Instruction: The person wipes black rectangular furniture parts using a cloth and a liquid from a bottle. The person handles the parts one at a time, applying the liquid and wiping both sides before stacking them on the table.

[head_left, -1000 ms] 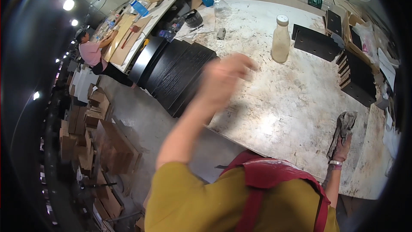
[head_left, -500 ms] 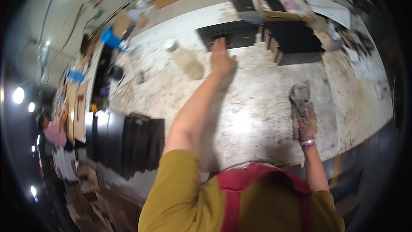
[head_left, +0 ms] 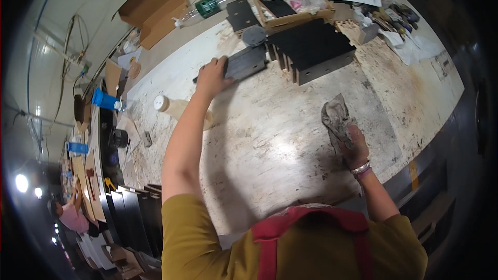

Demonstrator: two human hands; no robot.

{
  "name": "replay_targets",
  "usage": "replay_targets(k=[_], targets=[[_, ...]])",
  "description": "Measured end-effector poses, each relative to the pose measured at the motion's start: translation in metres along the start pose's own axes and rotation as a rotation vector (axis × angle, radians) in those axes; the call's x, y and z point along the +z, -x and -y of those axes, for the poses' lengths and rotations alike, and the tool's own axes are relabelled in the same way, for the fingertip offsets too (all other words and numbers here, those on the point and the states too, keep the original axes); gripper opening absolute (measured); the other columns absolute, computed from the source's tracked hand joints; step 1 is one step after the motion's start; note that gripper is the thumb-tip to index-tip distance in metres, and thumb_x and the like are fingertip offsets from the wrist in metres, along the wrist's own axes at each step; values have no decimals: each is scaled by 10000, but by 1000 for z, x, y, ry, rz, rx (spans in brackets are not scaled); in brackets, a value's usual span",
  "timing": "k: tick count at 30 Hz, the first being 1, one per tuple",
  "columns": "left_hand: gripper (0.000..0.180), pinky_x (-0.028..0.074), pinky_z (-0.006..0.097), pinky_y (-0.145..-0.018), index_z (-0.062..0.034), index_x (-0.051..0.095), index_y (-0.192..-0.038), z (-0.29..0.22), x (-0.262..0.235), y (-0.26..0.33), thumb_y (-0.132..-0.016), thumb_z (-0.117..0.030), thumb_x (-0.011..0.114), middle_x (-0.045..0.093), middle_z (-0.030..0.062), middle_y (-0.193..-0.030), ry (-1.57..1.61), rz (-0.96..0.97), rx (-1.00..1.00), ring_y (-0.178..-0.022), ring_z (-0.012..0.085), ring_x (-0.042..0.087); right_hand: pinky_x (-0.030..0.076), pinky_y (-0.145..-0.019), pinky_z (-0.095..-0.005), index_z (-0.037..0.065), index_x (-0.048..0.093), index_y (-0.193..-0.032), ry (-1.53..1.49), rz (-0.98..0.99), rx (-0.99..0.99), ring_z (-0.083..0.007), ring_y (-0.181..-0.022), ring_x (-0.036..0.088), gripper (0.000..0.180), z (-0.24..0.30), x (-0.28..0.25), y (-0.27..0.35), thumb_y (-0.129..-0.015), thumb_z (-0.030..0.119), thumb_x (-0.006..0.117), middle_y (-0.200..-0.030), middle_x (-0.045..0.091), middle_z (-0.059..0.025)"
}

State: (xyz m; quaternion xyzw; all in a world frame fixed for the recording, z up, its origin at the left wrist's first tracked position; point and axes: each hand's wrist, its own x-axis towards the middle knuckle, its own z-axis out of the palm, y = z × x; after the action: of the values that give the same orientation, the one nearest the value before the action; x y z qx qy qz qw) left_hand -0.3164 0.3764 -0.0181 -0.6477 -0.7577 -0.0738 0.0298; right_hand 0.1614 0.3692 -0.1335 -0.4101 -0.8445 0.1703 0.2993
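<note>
My left hand (head_left: 211, 79) reaches forward to a flat black board (head_left: 245, 64) on the worktable. Its fingers curl over the board's left end; the thumb lies on the near side. A round grey disc (head_left: 254, 36) sits by the board's far right corner. My right hand (head_left: 356, 149) is closed on a crumpled, stained grey rag (head_left: 336, 116) at the right of the table. Beside my left forearm stands a cloudy bottle with a white cap (head_left: 162, 103), partly hidden by the arm.
A row of black boards (head_left: 311, 46) stands right of the left hand. Behind are an open carton (head_left: 290, 21) with plastic, and a clear bottle (head_left: 199, 9). More dark panels (head_left: 132, 218) stand at lower left. Scattered tools (head_left: 397, 18) lie far right. A person (head_left: 74, 217) works far left.
The view has turned, shifting the table's things leftward. My left hand has gone from the middle of the boards' near edge to the left end. The right hand still holds the rag.
</note>
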Motion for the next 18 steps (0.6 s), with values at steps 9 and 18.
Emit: replay_targets(k=[9,18], targets=[[656,486,405,-802,-38,547,-1192,-105,-41,91,-595,-140,796,581,143,-1047,254,-14,216,-941,333,584,471,-772,-422,4,585,-992,-93,-90,-33,-383,-895,563,301,22,-20,-11,-762,156,704,-941,585,-192],[777,372,452,-974,-85,455,-1306,-183,9,57,-635,-249,812,502,121,-1219,164,-166,230,-1122,307,497,407,-1002,-400,-38,495,-1259,-32,8,229,-367,-1164,513,560,7,7,7,-822,258,682,-1254,537,-224]])
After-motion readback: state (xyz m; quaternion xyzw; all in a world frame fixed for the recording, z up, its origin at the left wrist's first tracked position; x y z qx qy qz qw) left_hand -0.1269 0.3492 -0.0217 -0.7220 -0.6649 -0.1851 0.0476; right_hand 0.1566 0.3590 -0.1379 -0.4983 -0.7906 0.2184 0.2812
